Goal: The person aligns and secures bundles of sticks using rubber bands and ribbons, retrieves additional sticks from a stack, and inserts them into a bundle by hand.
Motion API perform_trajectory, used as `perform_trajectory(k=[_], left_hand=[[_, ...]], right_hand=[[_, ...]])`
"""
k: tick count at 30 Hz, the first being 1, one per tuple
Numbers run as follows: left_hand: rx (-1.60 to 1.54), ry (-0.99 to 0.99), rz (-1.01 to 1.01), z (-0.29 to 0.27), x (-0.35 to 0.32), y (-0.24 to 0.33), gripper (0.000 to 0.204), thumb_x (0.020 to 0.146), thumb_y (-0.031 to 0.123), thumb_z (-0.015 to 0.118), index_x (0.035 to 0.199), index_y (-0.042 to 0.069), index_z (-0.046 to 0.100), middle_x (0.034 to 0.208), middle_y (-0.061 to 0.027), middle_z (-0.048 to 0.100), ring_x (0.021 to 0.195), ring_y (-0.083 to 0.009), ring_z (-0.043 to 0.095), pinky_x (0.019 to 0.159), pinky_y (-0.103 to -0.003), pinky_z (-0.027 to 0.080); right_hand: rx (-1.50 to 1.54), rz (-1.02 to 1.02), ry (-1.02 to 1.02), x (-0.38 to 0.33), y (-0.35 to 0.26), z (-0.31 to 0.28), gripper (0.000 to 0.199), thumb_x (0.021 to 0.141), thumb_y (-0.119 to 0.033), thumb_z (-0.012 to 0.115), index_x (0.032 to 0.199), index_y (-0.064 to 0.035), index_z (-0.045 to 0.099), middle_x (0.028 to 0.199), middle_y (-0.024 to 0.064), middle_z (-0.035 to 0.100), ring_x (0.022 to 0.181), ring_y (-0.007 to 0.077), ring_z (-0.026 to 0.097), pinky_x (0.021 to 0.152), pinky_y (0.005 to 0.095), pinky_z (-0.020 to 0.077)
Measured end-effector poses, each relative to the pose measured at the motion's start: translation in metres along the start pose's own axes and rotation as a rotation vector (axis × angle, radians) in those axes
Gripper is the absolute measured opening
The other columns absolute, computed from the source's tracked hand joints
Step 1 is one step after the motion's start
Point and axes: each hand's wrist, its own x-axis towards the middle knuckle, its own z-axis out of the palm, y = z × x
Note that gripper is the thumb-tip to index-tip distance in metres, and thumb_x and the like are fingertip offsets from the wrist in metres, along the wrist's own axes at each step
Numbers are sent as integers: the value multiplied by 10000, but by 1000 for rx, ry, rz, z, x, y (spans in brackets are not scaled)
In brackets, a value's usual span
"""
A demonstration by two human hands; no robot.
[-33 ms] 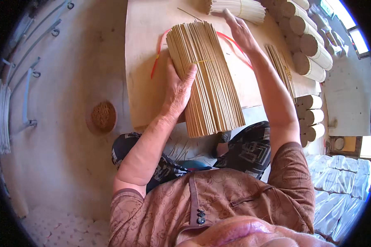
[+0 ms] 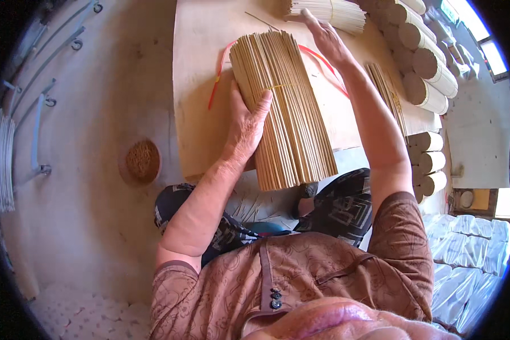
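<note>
My left hand [image 2: 247, 122] is wrapped round the left side of a thick bundle of thin wooden sticks [image 2: 297, 130], thumb lying on top. A yellow band [image 2: 283, 86] circles the bundle at mid-length. It slants over the near part of the table, its near end jutting past the edge. Farther off, my right hand [image 2: 327, 39] is raised with fingers stretched out and nothing in it. Just beyond those fingers lies another bundle of pale sticks [image 2: 343, 16]. Behind the held bundle, a red strap [image 2: 216, 85] curves across the tabletop.
The wooden table [image 2: 201, 136] carries a loose stick [image 2: 260, 21] and a small group of sticks [image 2: 386, 93]. Large round bundles [image 2: 428, 65] are stacked at right, above plastic-wrapped packs [image 2: 464, 243]. On the floor at left stand a round bowl [image 2: 159, 164] and wheeled metal frames [image 2: 38, 130].
My right hand has shifted very slightly away from me, toward the far bundle. The left hand still holds its bundle in the same place.
</note>
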Motion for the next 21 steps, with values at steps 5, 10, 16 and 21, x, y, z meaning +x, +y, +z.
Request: perform_trajectory(k=[5,10,16,21], left_hand=[[-21,-20,-60,5,-1,-1,1065,894,564,659,1514,-87,89,1446,-285,369,1328,-340,420,1118,-411,346],[-16,-20,-89,2,-2,-4,1093,893,578,650,1520,-86,50,1477,-293,323,1353,-345,389,1135,-411,327],[-100,-19,-78,3,-3,-9,1071,900,565,649,1525,-74,58,1461,-288,349,1336,-340,412,1135,-412,327],[-71,-34,-68,5,-3,1,1006,915,531,648,1525,-58,107,1449,-268,378,1321,-334,428,1131,-408,334]], right_hand=[[-45,-12,-292,43,25,9,807,990,-691,181,1283,-113,661,1385,116,585,1382,291,429,1163,458,294],[76,3,-402,50,31,17,885,958,-744,148,1218,-99,695,1283,112,652,1286,273,532,1141,456,349],[63,94,-355,34,27,17,911,956,-748,154,1213,-59,691,1239,162,662,1246,294,550,1135,445,360],[222,188,-354,25,14,8,865,950,-717,297,1394,-1,494,1381,217,543,1317,302,494,1117,434,372]])
